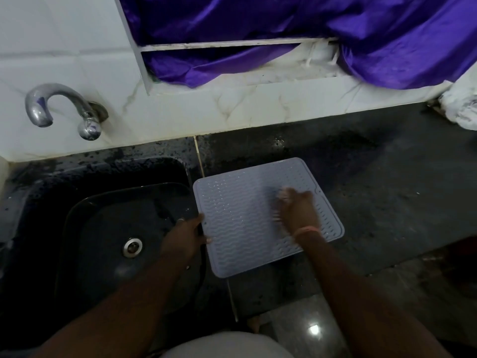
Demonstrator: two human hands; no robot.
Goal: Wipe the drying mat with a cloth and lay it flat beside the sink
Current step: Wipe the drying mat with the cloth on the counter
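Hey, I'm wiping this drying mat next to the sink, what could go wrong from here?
The drying mat reaches the sink rim and past the counter front edge; a hard stroke might slide it off. The left hand holds only its left edge. The right hand is blurred mid-wipe, so its grip is unclear.

bare forearms, thin orange band (306,230) on right wrist — pale garment (227,344) below
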